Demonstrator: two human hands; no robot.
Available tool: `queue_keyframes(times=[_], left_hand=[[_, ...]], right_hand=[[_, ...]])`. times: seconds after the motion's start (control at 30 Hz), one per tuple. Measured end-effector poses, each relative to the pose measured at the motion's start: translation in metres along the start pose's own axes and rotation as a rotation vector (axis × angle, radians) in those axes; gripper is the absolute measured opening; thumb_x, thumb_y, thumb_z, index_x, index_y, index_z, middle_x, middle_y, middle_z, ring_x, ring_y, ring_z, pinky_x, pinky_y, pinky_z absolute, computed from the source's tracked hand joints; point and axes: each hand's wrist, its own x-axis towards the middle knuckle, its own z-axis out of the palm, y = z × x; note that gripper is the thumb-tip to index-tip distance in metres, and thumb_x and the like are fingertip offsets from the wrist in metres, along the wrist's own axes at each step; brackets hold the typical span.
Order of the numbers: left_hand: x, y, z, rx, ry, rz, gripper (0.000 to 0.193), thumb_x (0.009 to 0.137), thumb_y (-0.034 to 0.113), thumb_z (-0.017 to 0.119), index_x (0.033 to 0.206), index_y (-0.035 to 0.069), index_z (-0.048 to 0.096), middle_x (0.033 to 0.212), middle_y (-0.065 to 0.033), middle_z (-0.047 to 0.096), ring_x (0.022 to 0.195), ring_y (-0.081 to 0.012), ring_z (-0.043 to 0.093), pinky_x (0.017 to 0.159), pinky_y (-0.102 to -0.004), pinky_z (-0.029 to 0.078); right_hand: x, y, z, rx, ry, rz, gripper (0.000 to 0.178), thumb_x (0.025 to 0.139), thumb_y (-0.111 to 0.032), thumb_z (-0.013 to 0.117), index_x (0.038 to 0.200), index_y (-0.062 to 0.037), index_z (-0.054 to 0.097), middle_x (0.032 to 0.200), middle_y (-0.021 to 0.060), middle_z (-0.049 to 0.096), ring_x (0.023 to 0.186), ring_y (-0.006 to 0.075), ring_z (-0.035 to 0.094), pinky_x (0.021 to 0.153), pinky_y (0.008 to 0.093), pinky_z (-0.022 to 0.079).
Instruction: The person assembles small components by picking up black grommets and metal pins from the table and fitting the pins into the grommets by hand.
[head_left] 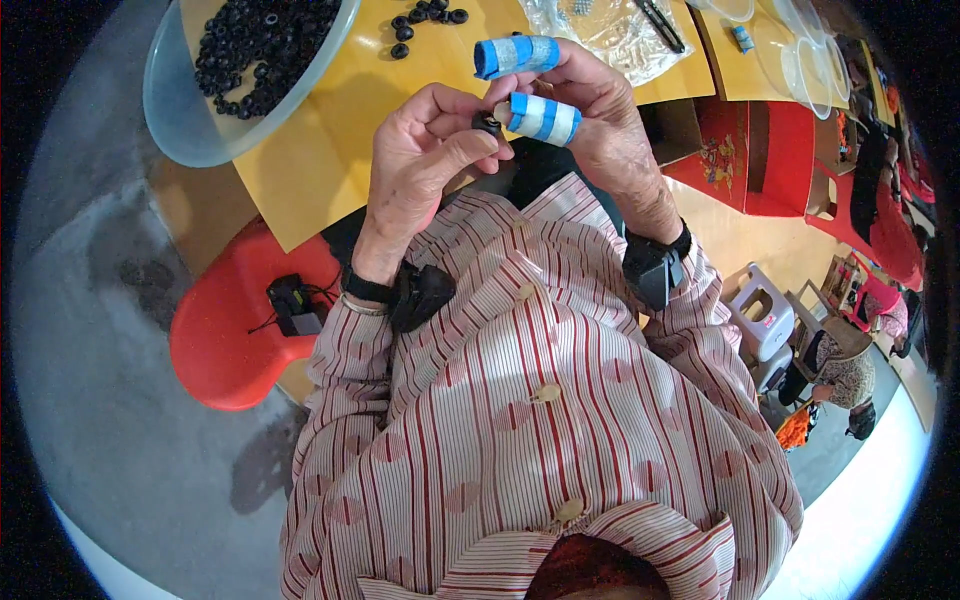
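Above my lap, near the edge of the yellow table top, my left hand (432,150) pinches a small black ring-shaped part (487,122) between thumb and fingers. My right hand (598,110) meets it from the right, fingers bent and the thumb tip against the part. Blue and white tape wraps the right thumb (545,119) and the right index finger (516,57). The far side of the black part is hidden by the fingers. More loose black rings (402,33) lie on the table beyond my left hand.
A translucent bowl (172,135) full of black rings stands at the far left on the yellow table (300,180). A clear plastic bag (600,50) with dark tweezers (660,25) lies at the back. Right are clear cups (808,75) and a red box (780,160); left, a red stool (220,340).
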Motion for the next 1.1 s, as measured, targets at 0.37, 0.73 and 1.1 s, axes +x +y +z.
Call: queue_keyframes(times=[0.37, 0.73, 1.1], left_hand=[[-0.001, 0.001, 0.003, -0.043, 0.003, 0.007, 0.023, 0.082, 0.0, 0.065, 0.101, -0.003, 0.052, 0.088, -0.0138, 0.064, 0.076, -0.0167, 0.065, 0.065, -0.024, 0.053], [-0.002, 0.003, -0.001, 0.152, 0.046, -0.022, 0.021, 0.082, 0.0, 0.064, 0.1, -0.003, 0.053, 0.087, -0.0111, 0.065, 0.076, -0.0153, 0.065, 0.067, -0.0238, 0.053], [-0.006, -0.002, -0.01, 0.244, 0.063, -0.013, 0.018, 0.082, -0.002, 0.063, 0.097, 0.0, 0.053, 0.088, -0.0097, 0.066, 0.075, -0.0123, 0.064, 0.067, -0.0228, 0.052]], right_hand=[[-0.004, -0.003, -0.003, -0.244, -0.023, -0.123, 0.031, 0.083, -0.008, 0.065, 0.114, -0.0089, 0.062, 0.095, -0.0005, 0.063, 0.086, 0.01, 0.057, 0.073, 0.0249, 0.049], [-0.012, -0.009, -0.01, -0.48, -0.103, -0.239, 0.026, 0.079, 0.004, 0.063, 0.105, -0.0014, 0.064, 0.097, 0.0068, 0.06, 0.089, 0.0171, 0.053, 0.081, 0.0278, 0.042], [-0.009, -0.004, -0.001, -0.627, -0.09, -0.306, 0.029, 0.071, 0.004, 0.063, 0.099, -0.001, 0.062, 0.086, 0.0096, 0.062, 0.082, 0.0276, 0.056, 0.073, 0.0346, 0.046]])
